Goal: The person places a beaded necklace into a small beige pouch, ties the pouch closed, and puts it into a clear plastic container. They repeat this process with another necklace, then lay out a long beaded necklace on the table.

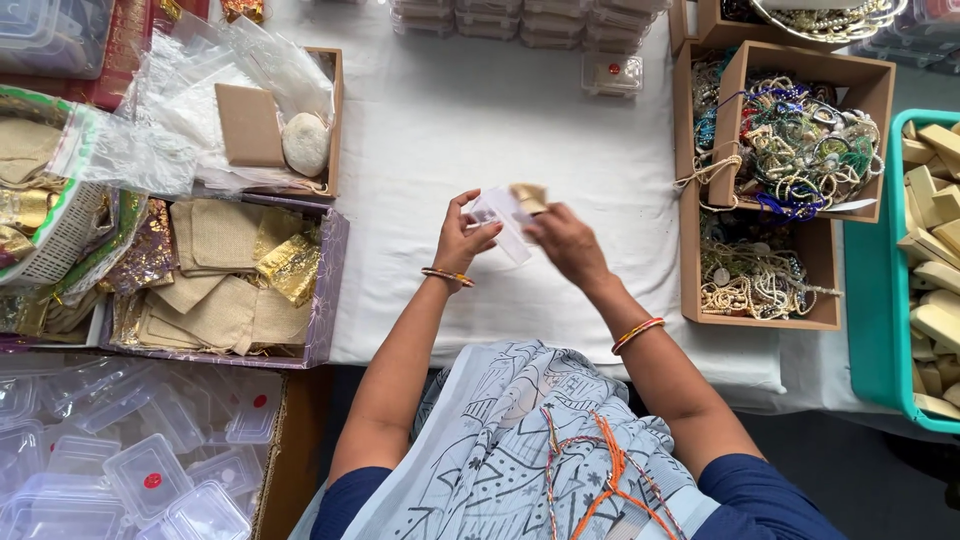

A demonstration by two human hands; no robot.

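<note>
My left hand [460, 238] and my right hand [566, 240] meet above the white tablecloth [440, 140]. Between them they hold a small clear plastic box [503, 220], tilted. My right fingers pinch a small beige pouch [529, 196] at the top of the box. The left hand grips the box's left side. Both wrists wear thin coloured bangles.
A purple tray of burlap and gold pouches [235, 280] lies at left. Clear plastic boxes [130, 460] fill a carton at lower left. Cardboard boxes of bead jewellery [790, 150] stand at right, beside a teal tray of beige boxes [935, 250]. Stacked clear boxes [530, 20] line the far edge.
</note>
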